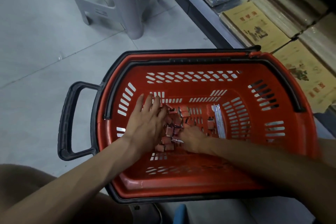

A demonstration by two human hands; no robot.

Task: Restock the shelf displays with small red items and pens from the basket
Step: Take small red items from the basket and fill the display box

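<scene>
A shop: shopping basket [190, 67] beside low shelf [205, 16] of wrapped books [254, 23].

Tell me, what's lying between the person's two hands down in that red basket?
A heap of small red items lies on the basket floor, between the left hand and the right hand. The head view shows it.

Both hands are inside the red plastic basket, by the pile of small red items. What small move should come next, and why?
Probably bring the left hand and right hand together to scoop the small red items. The pile lies between them on the floor of the red plastic basket, the left fingers are straight and hold nothing, and the right fingers curl at its edge.
</scene>
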